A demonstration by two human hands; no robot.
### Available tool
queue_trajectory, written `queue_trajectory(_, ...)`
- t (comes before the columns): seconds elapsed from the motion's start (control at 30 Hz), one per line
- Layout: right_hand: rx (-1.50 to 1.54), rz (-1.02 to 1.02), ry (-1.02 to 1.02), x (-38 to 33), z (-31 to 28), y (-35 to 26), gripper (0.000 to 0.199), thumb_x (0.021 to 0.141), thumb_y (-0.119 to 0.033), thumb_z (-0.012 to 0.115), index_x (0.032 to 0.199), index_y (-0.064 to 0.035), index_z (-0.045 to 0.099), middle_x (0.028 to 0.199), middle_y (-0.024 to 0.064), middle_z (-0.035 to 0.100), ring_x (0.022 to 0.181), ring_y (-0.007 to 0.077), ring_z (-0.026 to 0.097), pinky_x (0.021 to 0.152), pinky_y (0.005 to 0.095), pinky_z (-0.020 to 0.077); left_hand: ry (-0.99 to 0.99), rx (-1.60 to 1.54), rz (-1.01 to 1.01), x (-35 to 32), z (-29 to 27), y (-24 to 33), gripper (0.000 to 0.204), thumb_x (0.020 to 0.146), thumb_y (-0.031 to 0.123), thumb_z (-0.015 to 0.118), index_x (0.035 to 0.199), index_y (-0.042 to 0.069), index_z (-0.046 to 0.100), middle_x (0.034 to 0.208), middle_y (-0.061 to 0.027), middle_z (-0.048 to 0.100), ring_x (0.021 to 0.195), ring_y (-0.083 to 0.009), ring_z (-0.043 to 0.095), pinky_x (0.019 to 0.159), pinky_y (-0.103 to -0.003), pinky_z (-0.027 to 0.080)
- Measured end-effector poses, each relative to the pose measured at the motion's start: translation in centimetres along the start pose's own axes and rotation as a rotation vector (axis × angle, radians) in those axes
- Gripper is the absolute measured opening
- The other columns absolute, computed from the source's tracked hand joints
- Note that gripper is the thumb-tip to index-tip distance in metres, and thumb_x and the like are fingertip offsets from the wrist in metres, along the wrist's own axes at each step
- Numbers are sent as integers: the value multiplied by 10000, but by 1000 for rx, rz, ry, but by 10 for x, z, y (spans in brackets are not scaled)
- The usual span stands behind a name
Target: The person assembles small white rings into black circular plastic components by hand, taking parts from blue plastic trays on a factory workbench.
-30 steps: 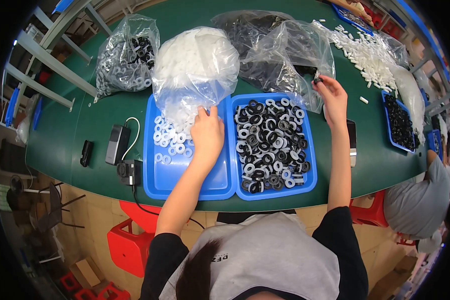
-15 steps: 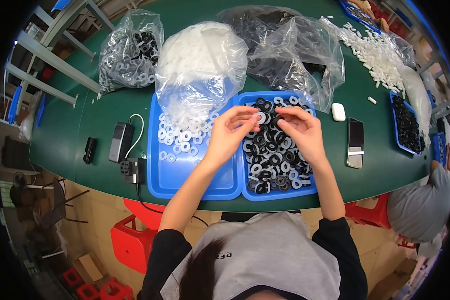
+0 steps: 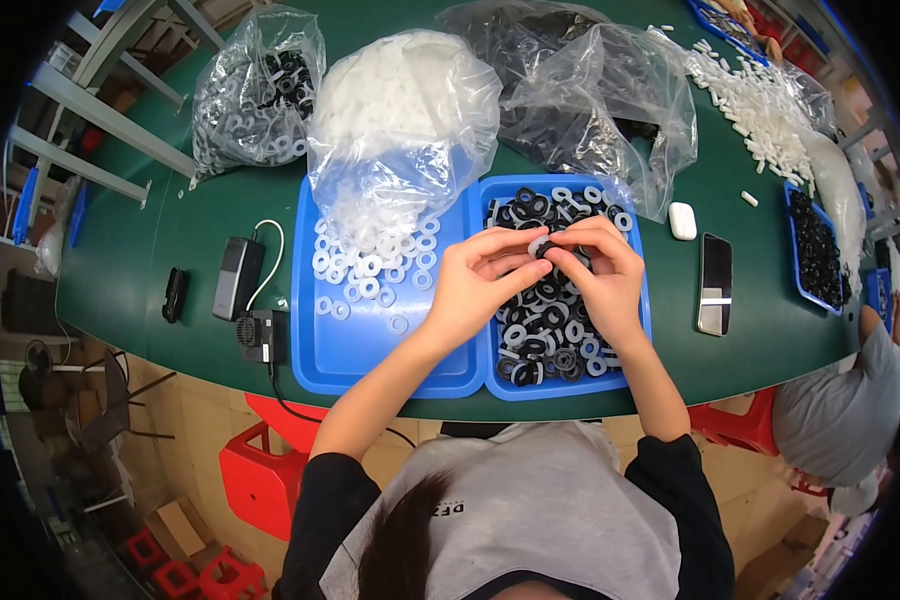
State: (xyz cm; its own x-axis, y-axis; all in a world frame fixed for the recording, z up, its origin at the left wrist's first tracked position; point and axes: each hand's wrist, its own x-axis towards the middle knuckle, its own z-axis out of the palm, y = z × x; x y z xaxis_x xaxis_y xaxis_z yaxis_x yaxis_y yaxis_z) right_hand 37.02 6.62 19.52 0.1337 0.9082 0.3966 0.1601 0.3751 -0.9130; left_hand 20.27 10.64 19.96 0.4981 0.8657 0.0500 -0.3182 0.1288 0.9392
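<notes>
My two hands meet above the right blue tray (image 3: 495, 386), fingertips almost touching. My left hand (image 3: 482, 280) pinches a white ring washer (image 3: 536, 243) between thumb and fingers. Against it sits a black ring (image 3: 544, 251), gripped by the thumb and fingers of my right hand (image 3: 604, 272). How far the two rings are joined is partly hidden by my fingertips. Beneath lie many mixed black and white rings (image 3: 530, 345). In the left blue tray (image 3: 370, 378), loose white washers (image 3: 370, 264) spread from the mouth of a clear bag of white washers (image 3: 395, 90).
Behind the trays are a clear bag of black and white rings (image 3: 255, 110) and a crumpled clear bag (image 3: 600, 110). A power bank (image 3: 238, 278) is at left; a white case (image 3: 682, 221) and phone (image 3: 714, 285) are at right. White tubes (image 3: 750, 110) lie far right, near a seated person (image 3: 835, 400).
My hands have come together, bringing the white washer and the black ring from slightly apart into contact. The view has shifted slightly.
</notes>
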Motion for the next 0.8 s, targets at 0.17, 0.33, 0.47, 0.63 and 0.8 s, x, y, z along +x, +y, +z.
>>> queue_trajectory(0.17, 80, 27, 30, -3, 2, 8, 176, 778, 49, 700, 943, 18, 646, 966, 70, 580, 868, 130, 567, 758, 240, 465, 11, 58, 73, -3, 4, -2, 306, 864, -38, 619, 1170, -30, 616, 1100, -89, 575, 1016, -149, 586, 883, -255, 492)
queue_trajectory(0.33, 276, 70, 69, -4, 9, 11, 203, 790, 76, 674, 973, 22, 603, 999, 72, 566, 874, 120, 560, 771, 242, 468, 17, 272, 145, -3, 5, -5, 284, 890, -25, 583, 1171, -10, 623, 1110, -90, 587, 991, -139, 584, 854, -238, 479)
queue_trajectory(0.47, 240, 101, 63, -5, 8, 8, 199, 793, 76, 673, 969, 24, 598, 997, 67, 567, 868, 118, 558, 780, 243, 470, 28, 302, 162, -3, 6, -8, 270, 903, -10, 570, 1166, -1, 628, 1112, -91, 592, 979, -131, 585, 829, -229, 479)
queue_trajectory(0.63, 79, 40, 49, -7, 8, 10, 204, 804, 57, 670, 992, 25, 598, 986, 69, 564, 837, 116, 556, 772, 239, 468, 79, 609, 290, -2, 7, -8, 273, 883, -1, 592, 1147, 45, 644, 1022, -76, 620, 819, -127, 611, 667, -264, 499)
queue_trajectory(0.8, -31, -28, 43, -6, 8, 6, 199, 821, 45, 652, 1012, 28, 596, 986, 78, 556, 850, 129, 554, 763, 250, 467, 91, 493, 272, -2, 10, -6, 257, 854, -19, 636, 1110, -8, 639, 1003, -90, 630, 885, -143, 631, 746, -265, 531)
